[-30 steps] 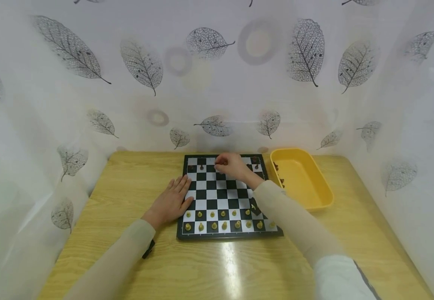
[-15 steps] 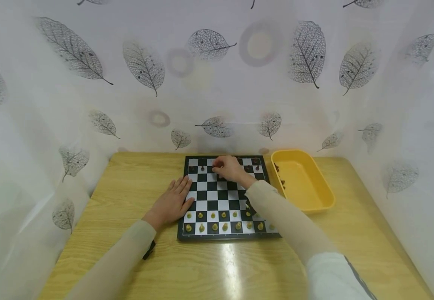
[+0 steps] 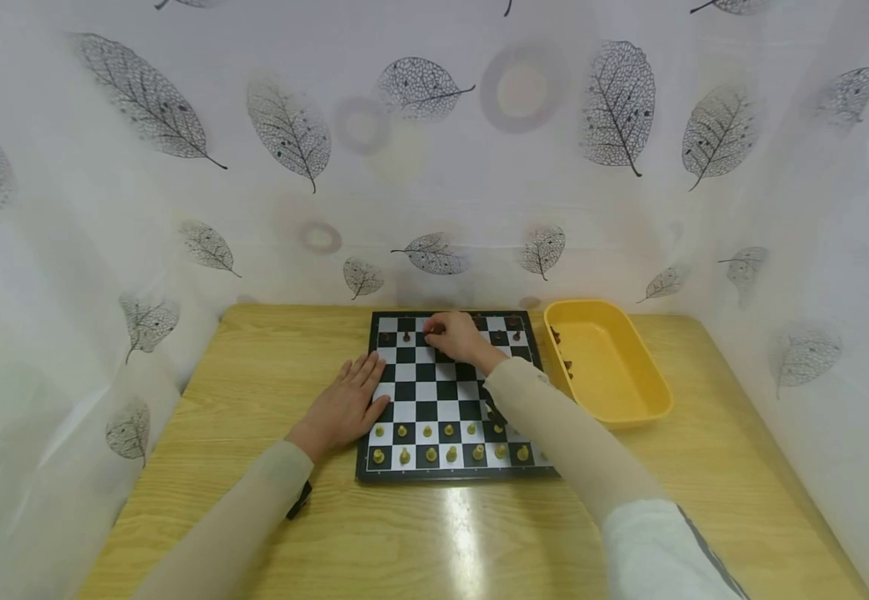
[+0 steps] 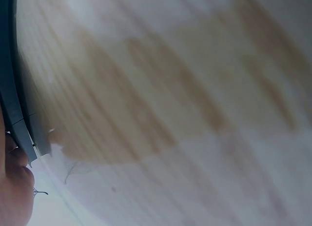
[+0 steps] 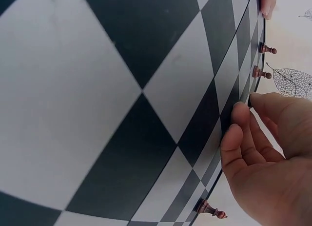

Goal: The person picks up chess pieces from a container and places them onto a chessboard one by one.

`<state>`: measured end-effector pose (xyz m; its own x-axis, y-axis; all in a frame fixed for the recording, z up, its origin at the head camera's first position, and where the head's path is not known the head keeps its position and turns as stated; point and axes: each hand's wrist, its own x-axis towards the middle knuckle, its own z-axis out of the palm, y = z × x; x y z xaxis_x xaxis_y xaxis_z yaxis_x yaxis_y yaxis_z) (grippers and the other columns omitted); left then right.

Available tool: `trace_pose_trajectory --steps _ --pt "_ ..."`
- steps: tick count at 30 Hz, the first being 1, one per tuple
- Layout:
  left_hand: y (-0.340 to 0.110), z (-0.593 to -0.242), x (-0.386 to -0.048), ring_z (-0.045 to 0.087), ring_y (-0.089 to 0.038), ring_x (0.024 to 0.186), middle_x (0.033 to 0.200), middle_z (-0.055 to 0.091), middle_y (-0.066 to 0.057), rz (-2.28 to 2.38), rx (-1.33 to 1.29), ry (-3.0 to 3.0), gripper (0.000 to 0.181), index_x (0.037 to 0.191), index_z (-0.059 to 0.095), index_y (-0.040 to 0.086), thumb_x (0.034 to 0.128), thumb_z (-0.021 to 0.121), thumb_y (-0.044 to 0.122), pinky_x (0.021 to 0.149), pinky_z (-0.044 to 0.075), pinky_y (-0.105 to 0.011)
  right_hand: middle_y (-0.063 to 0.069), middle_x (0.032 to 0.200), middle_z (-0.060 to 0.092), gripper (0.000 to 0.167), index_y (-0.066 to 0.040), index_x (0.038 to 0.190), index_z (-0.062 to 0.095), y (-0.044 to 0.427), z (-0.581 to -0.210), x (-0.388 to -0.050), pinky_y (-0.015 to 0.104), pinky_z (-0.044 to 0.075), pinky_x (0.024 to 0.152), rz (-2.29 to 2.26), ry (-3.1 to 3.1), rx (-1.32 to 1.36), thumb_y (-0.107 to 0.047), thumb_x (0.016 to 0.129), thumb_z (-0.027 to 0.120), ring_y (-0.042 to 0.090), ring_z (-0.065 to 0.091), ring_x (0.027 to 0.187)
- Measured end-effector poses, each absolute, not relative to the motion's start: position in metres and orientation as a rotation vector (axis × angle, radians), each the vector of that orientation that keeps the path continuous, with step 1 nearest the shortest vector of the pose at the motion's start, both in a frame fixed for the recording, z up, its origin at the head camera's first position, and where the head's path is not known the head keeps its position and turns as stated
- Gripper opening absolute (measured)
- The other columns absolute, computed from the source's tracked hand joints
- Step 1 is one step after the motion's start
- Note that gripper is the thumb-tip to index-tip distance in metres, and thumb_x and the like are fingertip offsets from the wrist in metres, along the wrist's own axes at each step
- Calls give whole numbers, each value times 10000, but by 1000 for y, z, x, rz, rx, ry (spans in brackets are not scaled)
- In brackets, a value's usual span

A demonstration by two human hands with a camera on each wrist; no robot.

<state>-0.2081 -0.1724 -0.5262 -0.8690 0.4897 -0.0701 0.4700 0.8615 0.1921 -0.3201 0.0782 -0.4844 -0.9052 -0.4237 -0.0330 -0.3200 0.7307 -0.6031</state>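
A black-and-white chessboard (image 3: 426,389) lies on the wooden table. Fingers and thumb of my right hand (image 3: 456,337) pinch a small dark red chess piece (image 3: 437,329) over the board's far rows; the fingers mostly cover it. Dark red pawns (image 5: 262,72) stand beside that hand in the right wrist view, and another red piece (image 5: 210,209) is nearer the camera. Spread flat, my left hand (image 3: 340,408) rests against the board's left edge. Yellow pieces (image 3: 451,453) fill the two near rows, partly hidden on the right by my right sleeve.
Right of the board stands a yellow plastic tray (image 3: 659,398) with a few dark red pieces (image 3: 568,368) along its left side. A leaf-patterned curtain (image 3: 434,183) hangs behind and around the table (image 3: 269,342). The left wrist view mostly shows blurred wood grain.
My right hand has shifted slightly left and settled over the far rows, and its forearm has swung a little left. My left hand stays in place.
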Motion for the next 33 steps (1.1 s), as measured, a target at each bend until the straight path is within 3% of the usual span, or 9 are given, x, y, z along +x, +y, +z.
trace_pose_trajectory --steps 10,33 --pt "-172 -526 -208 166 -371 1643 1765 159 -176 258 758 2914 729 1669 225 10 1129 360 481 1340 149 -547 110 1083 772 200 -92 1189 773 75 -487 -322 372 573 827 -831 2809 -613 -161 1017 698 231 688 926" --pt "-172 -524 -207 166 -370 1643 1765 156 -175 250 754 2915 730 1668 222 8 1132 346 487 1341 149 -542 106 998 767 205 -86 1182 779 73 -486 -321 334 540 747 -818 2818 -614 -165 1009 703 207 657 817"
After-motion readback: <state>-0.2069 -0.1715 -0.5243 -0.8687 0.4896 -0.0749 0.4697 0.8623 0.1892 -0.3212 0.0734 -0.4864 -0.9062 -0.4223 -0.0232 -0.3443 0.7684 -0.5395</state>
